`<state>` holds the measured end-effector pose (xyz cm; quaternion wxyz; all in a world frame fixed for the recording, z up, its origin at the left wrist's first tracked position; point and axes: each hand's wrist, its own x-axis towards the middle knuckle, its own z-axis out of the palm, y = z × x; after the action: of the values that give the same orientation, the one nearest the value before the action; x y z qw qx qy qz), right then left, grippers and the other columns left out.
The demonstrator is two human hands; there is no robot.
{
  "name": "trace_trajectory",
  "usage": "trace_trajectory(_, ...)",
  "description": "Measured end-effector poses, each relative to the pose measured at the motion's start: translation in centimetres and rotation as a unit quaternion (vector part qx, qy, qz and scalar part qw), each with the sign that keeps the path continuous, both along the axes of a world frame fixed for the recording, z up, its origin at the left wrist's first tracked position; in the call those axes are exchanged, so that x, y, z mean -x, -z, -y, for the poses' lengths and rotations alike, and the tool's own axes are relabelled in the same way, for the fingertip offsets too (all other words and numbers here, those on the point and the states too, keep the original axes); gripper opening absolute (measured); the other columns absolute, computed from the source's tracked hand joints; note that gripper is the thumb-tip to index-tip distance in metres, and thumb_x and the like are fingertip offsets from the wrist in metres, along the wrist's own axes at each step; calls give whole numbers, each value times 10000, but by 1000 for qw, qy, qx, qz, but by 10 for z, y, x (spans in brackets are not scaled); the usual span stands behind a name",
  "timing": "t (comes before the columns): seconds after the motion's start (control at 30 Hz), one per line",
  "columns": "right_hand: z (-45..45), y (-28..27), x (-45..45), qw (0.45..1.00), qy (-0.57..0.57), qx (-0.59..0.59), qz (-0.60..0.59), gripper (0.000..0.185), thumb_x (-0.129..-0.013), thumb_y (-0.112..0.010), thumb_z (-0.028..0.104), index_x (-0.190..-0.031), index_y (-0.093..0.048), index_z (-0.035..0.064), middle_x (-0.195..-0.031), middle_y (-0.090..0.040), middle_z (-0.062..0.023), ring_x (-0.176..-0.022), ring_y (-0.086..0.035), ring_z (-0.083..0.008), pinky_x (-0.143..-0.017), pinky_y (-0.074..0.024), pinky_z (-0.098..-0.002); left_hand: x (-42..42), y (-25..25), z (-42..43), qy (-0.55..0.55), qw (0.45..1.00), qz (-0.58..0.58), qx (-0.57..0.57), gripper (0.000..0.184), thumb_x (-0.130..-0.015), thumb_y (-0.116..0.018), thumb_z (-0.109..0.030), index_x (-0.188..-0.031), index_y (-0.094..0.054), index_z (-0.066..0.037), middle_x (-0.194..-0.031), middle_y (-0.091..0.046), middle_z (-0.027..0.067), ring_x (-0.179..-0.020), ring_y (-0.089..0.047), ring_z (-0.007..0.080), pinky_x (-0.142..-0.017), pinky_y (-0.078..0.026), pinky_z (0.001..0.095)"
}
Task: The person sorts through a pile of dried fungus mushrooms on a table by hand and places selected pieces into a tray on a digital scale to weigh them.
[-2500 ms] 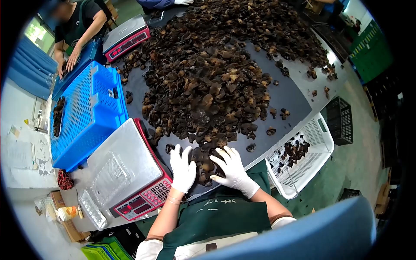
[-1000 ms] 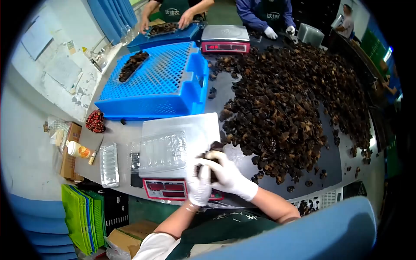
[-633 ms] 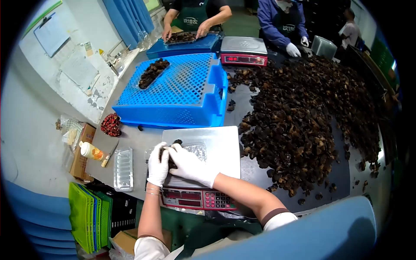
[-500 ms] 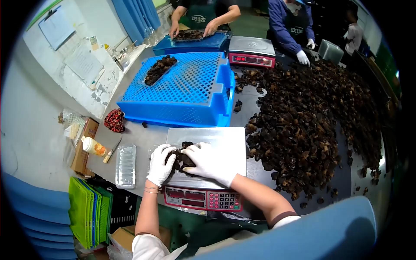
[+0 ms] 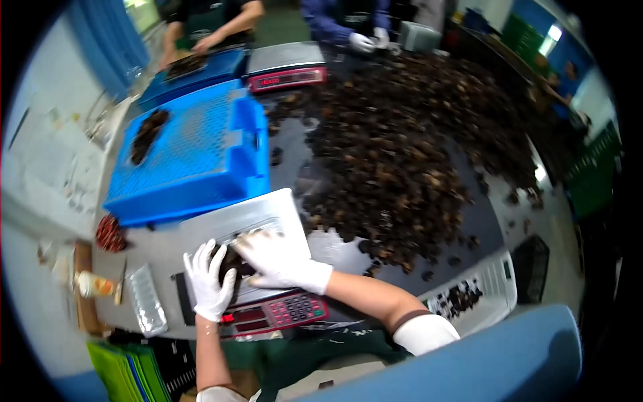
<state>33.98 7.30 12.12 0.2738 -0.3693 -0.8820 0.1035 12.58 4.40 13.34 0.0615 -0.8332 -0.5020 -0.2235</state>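
Note:
My left hand (image 5: pixel 209 281), in a white glove, has its fingers spread against the left side of a small heap of dark wood ear mushrooms (image 5: pixel 236 262). My right hand (image 5: pixel 281 261), also gloved, stretches flat over the heap's right side, its fingertips blurred. A clear plastic tray (image 5: pixel 271 224) partly shows under the hands. Both hands are above the silver plate (image 5: pixel 291 208) of a weighing scale, whose red keypad panel (image 5: pixel 295 309) faces me. Palms and fingers hide much of the mushrooms.
A big mushroom pile (image 5: pixel 395 161) covers the table's right side. Beyond the scale stands an upturned blue crate (image 5: pixel 194 147) with a filled tray on it. An empty clear tray (image 5: pixel 146 301) lies left. A white bin (image 5: pixel 499 288) is at right. Two co-workers stand across the table.
The camera view has swung right, so the table appears shifted left and tilted, and the white bin shows. My left fingers have spread wider. The blue-sleeved co-worker's hands have come together.

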Motion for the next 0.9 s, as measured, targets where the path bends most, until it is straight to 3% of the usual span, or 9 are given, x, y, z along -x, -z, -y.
trace_trajectory(0.1,2,6,0,998,-22,43,-40,727,-720,-748,384,-1249,-514,-56,-1226,-559,-210,-1135,-530,-363,-1023,-386,-462,-1,16,-6,27,990,91,102,424,-838,-669,-218,-1216,-584,-47,-1215,-603,160,-1213,-480,396,-1071,-339,491)
trace_trajectory(0.27,21,-8,-43,977,5,-14,-212,663,-724,-754,327,-1249,-534,-13,-1192,-579,-167,-1154,-514,-340,-1033,-375,-465,-3,8,-3,10,991,79,104,466,-870,-640,-243,-1275,-554,-30,-1348,-491,203,-1229,-466,397,-1065,-349,482)
trace_trajectory(0.4,52,31,-129,956,275,-74,-75,459,-735,-663,267,-1133,-603,45,-1189,-575,-151,-1117,-514,-337,-972,-390,-498,-16,-2,15,-11,983,179,37,504,-920,-590,-315,-1306,-523,1,-1378,-456,234,-1296,-427,398,-1091,-328,470)
trace_trajectory(0.47,76,66,-163,906,421,-38,36,562,-759,-680,273,-1249,-549,30,-1309,-498,-198,-1233,-441,-401,-1056,-327,-531,-27,-3,27,17,975,221,1,500,-952,-560,-370,-1277,-538,10,-1335,-486,229,-1257,-467,394,-1068,-351,477)
trace_trajectory(0.6,122,99,-190,928,370,19,32,633,-735,-719,171,-1312,-502,28,-1341,-476,-214,-1261,-439,-392,-1081,-332,-512,-91,-13,57,123,956,266,30,418,-862,-648,-284,-1158,-596,7,-1168,-557,211,-1097,-549,365,-965,-441,459)
trace_trajectory(0.67,128,104,-201,918,389,13,-78,639,-720,-745,165,-1301,-512,37,-1350,-473,-197,-1255,-452,-361,-1075,-345,-475,-129,-19,65,178,946,256,93,420,-745,-698,-117,-1141,-616,-4,-1133,-585,199,-1054,-570,365,-941,-460,451)
trace_trajectory(0.73,126,116,-206,896,419,35,-141,621,-716,-759,194,-1266,-525,24,-1320,-487,-193,-1247,-451,-376,-1070,-353,-470,-158,-6,71,200,926,254,195,465,-744,-723,-128,-1187,-613,-40,-1180,-576,193,-1096,-563,372,-960,-460,445)
trace_trajectory(0.8,123,107,-207,898,416,20,-139,591,-711,-777,222,-1234,-554,62,-1300,-501,-182,-1214,-462,-375,-1044,-363,-473,-185,11,73,224,908,246,257,463,-792,-707,-149,-1226,-588,-40,-1231,-540,200,-1146,-539,375,-988,-450,434)
trace_trajectory(0.9,114,90,-201,912,410,16,14,514,-712,-784,269,-1183,-617,146,-1305,-508,-160,-1148,-478,-333,-981,-368,-471,-211,39,73,225,895,227,312,467,-814,-688,-142,-1253,-563,-41,-1258,-513,211,-1169,-514,385,-1012,-433,433)
